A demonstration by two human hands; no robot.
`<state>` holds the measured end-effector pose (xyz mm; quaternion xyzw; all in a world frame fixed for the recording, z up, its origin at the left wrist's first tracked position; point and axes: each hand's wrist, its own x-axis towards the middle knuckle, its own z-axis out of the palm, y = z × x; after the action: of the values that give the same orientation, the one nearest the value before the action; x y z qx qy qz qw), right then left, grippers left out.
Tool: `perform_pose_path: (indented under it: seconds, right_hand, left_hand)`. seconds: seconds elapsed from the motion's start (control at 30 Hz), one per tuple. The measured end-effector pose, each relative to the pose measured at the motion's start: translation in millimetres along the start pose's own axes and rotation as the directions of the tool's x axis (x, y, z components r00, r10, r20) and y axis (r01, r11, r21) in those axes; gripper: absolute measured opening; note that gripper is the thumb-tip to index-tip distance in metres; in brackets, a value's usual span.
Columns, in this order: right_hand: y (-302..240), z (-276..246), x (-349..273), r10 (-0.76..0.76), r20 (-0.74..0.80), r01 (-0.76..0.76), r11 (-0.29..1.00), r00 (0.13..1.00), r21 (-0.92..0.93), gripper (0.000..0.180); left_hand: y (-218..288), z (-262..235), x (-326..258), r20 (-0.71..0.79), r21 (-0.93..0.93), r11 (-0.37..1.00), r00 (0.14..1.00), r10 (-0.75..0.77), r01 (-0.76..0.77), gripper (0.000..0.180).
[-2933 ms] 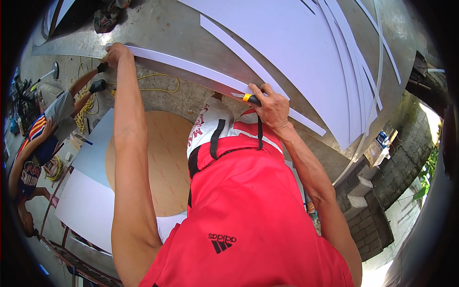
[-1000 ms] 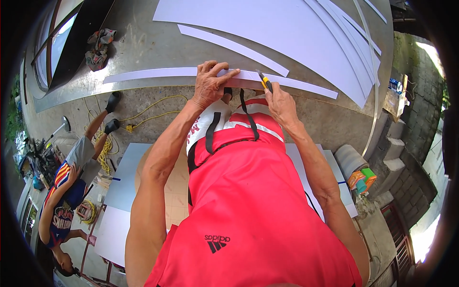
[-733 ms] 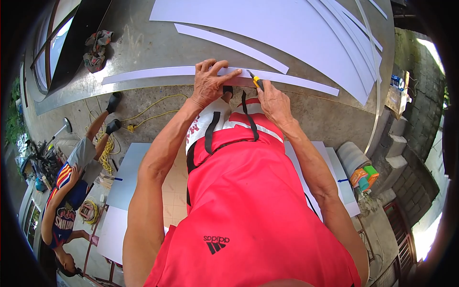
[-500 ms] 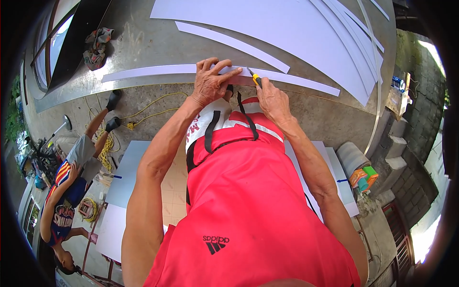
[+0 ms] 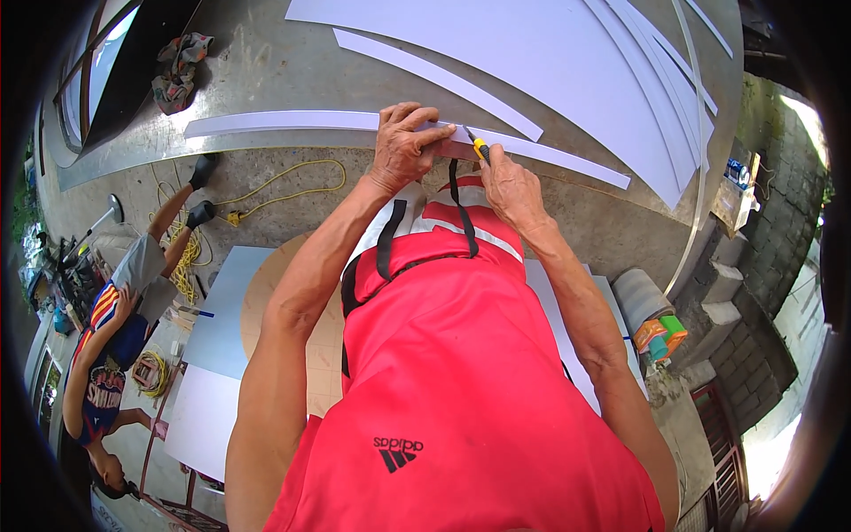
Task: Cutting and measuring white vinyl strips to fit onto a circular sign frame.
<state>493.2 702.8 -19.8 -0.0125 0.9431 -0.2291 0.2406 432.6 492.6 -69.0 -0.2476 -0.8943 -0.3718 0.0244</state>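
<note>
A long, narrow white strip (image 5: pixel 284 121) lies along the near edge of the metal-topped table. My left hand (image 5: pixel 406 149) grips it near its middle, fingers curled over the strip and thumb stretched to the right. In my right hand (image 5: pixel 512 188) is a yellow and black utility knife (image 5: pixel 480 149). Its blade tip reaches the strip just right of my left thumb; whether it cuts into the surface is too small to tell. Beyond the strip lies a second white strip (image 5: pixel 434 78), apart from it.
Large white sheets (image 5: pixel 532 53) cover the table's far right, and a crumpled cloth (image 5: pixel 180 73) sits at its left. Another person (image 5: pixel 111 363) is at the lower left, near a yellow cord (image 5: pixel 292 184). Behind me are more panels (image 5: pixel 208 408) and a grey roll (image 5: pixel 640 297).
My left hand has shifted slightly right along the strip. The knife in my right hand has also moved a little right, still close to the left thumb.
</note>
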Motion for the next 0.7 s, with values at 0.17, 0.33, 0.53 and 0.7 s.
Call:
perform_pose_path:
  seconds: [0.17,0.33,0.53,0.7]
  right_hand:
    - [-6.2,-2.9,-2.9,0.030,0.058,-0.027,0.998,0.998,-0.053,0.022]
    - [-8.8,4.7,-1.4,0.053,0.020,-0.050,0.992,0.998,-0.114,0.024]
    - [-9.2,0.5,-1.0,0.034,0.033,-0.029,0.991,0.999,-0.133,0.022]
    - [-10.2,-1.5,-1.8,0.037,0.055,-0.028,0.988,0.998,-0.150,0.021]
  left_hand:
    - [0.0,2.6,2.7,-0.029,-0.027,1.000,0.999,-0.013,0.012,0.034]
    - [2.5,3.2,2.8,-0.006,-0.024,0.999,0.999,-0.042,0.042,0.037]
    - [4.8,3.9,2.0,-0.022,-0.023,0.997,0.997,-0.073,0.072,0.033]
    - [5.0,3.6,2.6,-0.025,-0.019,0.997,0.997,-0.075,0.074,0.033]
